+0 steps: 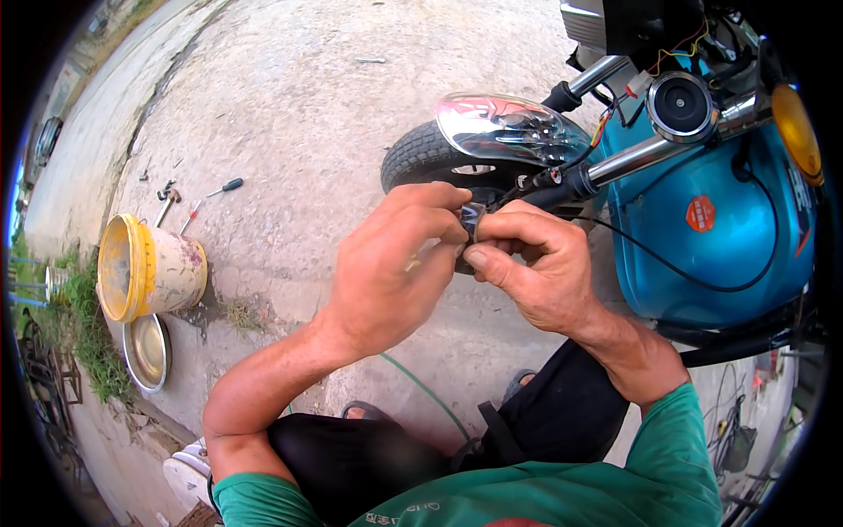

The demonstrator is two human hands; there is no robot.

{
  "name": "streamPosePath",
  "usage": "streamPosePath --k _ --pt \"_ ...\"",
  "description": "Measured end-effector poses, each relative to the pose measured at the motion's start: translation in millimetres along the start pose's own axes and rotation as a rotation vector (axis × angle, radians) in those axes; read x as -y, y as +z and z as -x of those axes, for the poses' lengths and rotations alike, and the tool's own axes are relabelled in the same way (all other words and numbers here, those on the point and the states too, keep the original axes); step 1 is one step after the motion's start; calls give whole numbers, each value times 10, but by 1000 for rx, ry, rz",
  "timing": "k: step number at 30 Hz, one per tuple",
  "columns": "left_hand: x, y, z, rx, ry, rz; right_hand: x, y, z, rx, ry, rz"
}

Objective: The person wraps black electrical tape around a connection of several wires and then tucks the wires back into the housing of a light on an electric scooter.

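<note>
small shiny piece (472, 213) up between both hands, in front of front wheel (414, 156). left hand (391, 272): fingers closed in on piece from left. right hand (549, 268): thumb and forefinger pinch its lower end. hands hide part of wheel. chrome fender (514, 130) just beyond; black cable (694, 279) loops across blue panel (654, 255) at right. on concrete ground (290, 132): tipped yellow bucket (176, 268), metal basin (147, 353) beside it, screwdriver (232, 185) near; green hose (426, 391) between feet.
</note>
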State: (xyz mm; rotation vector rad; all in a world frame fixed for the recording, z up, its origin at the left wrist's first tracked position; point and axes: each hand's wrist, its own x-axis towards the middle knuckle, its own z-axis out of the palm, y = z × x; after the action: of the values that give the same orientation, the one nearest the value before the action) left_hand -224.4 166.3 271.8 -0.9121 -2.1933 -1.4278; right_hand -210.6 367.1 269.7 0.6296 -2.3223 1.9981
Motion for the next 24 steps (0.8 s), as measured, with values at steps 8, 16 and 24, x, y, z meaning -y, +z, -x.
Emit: streamPosePath --k 8,16,24 --pt "8 12 34 33 -4 -48 -21 -4 -9 5 54 -121" --pt "12 -18 26 -2 -57 48 -9 -5 -21 14 27 -104" --pt "-27 -18 -5 -18 27 -43 13 12 1 2 25 -88"
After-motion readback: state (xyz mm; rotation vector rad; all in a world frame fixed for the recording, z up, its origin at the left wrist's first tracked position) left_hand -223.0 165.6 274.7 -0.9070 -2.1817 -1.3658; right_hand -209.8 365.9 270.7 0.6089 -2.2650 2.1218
